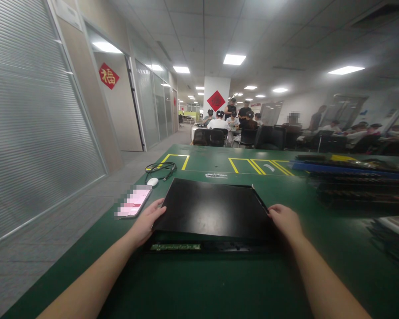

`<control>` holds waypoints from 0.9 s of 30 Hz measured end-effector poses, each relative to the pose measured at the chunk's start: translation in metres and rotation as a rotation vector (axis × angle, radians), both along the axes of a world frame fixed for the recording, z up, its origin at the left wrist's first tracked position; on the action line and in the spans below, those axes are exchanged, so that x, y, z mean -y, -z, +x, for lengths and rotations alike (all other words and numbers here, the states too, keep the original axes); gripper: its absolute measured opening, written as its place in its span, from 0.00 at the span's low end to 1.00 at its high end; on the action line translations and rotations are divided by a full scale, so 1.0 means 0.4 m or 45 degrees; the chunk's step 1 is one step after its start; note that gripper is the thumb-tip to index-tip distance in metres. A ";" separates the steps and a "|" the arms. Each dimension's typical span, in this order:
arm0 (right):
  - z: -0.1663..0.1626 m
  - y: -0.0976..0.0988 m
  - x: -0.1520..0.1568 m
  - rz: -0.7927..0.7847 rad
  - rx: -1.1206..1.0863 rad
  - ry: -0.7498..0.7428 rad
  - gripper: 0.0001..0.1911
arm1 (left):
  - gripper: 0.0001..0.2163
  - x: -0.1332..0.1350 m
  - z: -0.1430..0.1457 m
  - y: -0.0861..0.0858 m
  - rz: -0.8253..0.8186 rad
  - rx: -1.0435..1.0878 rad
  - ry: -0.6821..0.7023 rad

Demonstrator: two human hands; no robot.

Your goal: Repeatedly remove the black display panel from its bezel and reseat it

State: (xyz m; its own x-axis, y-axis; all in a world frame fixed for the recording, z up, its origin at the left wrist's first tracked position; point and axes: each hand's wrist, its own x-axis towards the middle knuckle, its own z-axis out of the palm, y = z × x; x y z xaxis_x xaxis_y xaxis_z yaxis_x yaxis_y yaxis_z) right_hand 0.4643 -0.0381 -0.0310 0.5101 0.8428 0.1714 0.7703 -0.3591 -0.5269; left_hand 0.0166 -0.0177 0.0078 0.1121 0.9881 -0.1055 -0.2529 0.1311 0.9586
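A thin, glossy black panel (209,208), like a flat display panel, is held at a tilt over the green table. My left hand (148,219) grips its left edge, thumb on top. At the right edge, my right hand (285,219) pinches the rim between thumb and fingers. A narrow dark strip runs along that side, standing slightly off the panel near the far corner. Under the panel's near edge lies a black frame bar (232,247) with a green circuit board (176,247) at its left part. What lies beneath the panel is hidden.
Left of the panel are a phone (136,201), a white mouse (152,181) and a coiled black cable (164,168). Stacked dark panels with a blue strip (348,167) stand at the right. Yellow tape (235,165) marks the green table (199,283). People sit at tables farther back.
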 end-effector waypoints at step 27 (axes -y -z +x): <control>-0.032 -0.029 0.012 -0.101 0.114 -0.011 0.16 | 0.31 0.005 0.000 -0.003 -0.042 -0.012 -0.034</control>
